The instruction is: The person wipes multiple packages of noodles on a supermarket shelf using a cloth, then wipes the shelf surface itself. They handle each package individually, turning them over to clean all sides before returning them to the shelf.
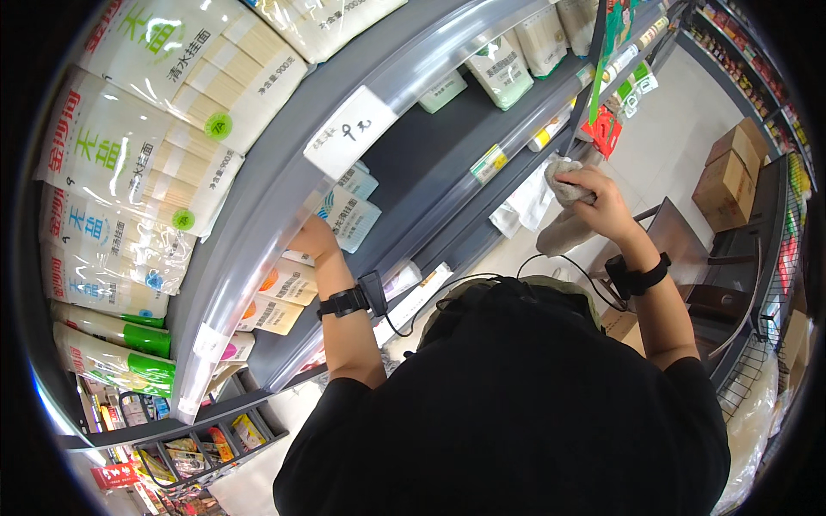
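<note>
My left hand [314,237] reaches under the plastic edge strip of the upper shelf, beside blue-and-white noodle packets [352,219] on the shelf below. Its fingertips are hidden behind the strip, so I cannot tell whether it holds a packet. My right hand [603,200] is raised at the right of the shelving and grips a bunched grey cloth [564,184], part of which hangs down below the fingers. A white card [350,132] with handwriting is fixed to the upper shelf edge. Large clear packs of dried noodles [122,145] stand in a row on the upper shelf.
More noodle packets [500,71] stand farther along the lower shelf, and orange-marked ones [281,313] nearer. At the right are cardboard boxes [726,190], a dark wooden chair [677,238] and a wire rack [742,380]. A divided rack of small packets [219,445] is at the lower left.
</note>
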